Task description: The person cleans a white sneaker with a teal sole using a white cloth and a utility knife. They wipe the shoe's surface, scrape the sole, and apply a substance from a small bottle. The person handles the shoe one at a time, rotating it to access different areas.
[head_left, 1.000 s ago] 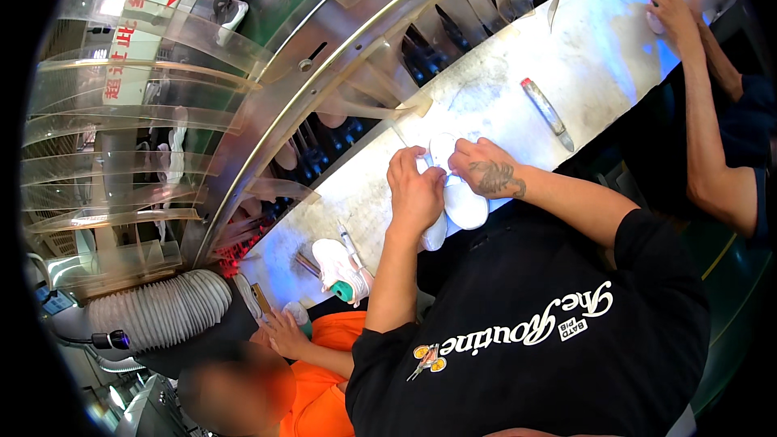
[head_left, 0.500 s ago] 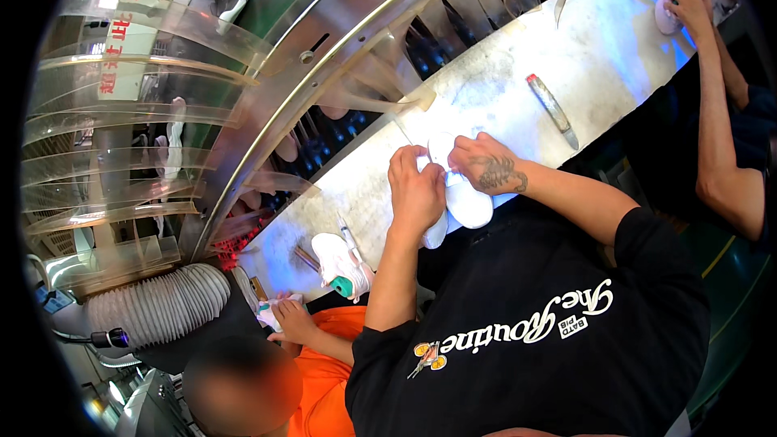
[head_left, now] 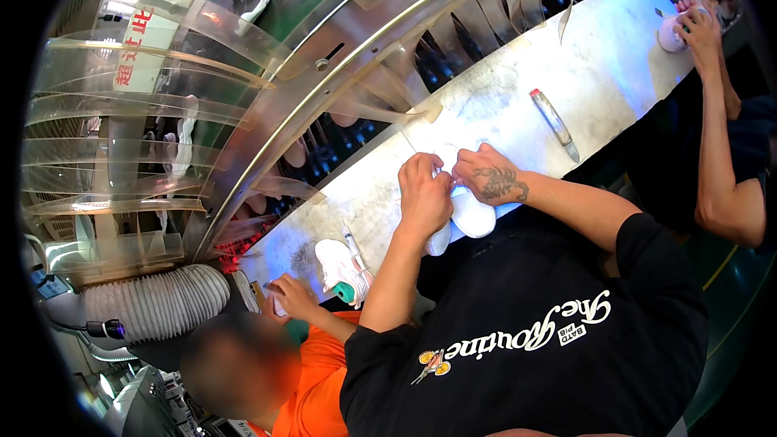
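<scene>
A pair of white shoes stands on the lit white worktop, toes toward me. The right-hand shoe (head_left: 473, 215) shows its rounded toe, while the left-hand shoe (head_left: 438, 240) is mostly covered by my wrist. My left hand (head_left: 426, 193) has its fingers curled in at the shoes' upper part. Close beside it, my tattooed right hand (head_left: 492, 178) is closed with fingertips pinched on the right-hand shoe. The fingertips nearly meet, and what exactly lies between them is hidden.
A slim grey tool with a red end (head_left: 555, 125) lies to the right on the worktop (head_left: 506, 73). Left are a pale shoe (head_left: 336, 260) with a green roll and a white pen-like tool (head_left: 351, 239). Co-workers handle shoes at both ends. Clear plastic strips (head_left: 486, 8) hang along the far edge.
The view has shifted slightly. My hands stay at the shoes, with fingers drawn closer together. The co-worker at the right has moved their hands lower around a shoe.
</scene>
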A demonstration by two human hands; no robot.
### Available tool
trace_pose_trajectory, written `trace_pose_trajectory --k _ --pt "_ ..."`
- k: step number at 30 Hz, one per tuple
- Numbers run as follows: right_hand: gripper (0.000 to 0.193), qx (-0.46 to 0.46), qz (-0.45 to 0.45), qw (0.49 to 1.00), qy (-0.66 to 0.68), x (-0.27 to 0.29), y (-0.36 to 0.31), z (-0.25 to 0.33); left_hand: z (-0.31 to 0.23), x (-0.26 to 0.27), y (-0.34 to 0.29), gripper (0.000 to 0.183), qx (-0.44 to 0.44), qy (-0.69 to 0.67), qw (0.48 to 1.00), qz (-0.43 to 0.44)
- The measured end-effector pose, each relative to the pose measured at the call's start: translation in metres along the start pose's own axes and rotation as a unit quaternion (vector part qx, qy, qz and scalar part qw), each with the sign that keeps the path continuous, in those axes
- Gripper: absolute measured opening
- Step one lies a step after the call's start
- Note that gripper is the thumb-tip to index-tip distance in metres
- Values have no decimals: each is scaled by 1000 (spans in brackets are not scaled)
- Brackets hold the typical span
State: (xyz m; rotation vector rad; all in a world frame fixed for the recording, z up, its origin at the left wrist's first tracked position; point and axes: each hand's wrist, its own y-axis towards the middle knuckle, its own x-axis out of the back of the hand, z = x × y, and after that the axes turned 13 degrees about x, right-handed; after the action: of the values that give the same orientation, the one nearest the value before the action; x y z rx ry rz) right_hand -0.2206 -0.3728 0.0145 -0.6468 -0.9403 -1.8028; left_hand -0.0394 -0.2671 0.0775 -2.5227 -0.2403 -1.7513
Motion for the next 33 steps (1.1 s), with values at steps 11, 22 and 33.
trace_pose_trajectory --k 11,22,33 --pt "28 -14 -3 999 43 17 -4 4 -10 12 -6 21 47 3 999 24" --pt "14 26 -31 991 -125 -10 2 1 -11 7 -15 23 45 -13 999 6" --pt "21 -64 4 997 41 12 0 4 -3 7 -23 24 29 -3 1000 -4"
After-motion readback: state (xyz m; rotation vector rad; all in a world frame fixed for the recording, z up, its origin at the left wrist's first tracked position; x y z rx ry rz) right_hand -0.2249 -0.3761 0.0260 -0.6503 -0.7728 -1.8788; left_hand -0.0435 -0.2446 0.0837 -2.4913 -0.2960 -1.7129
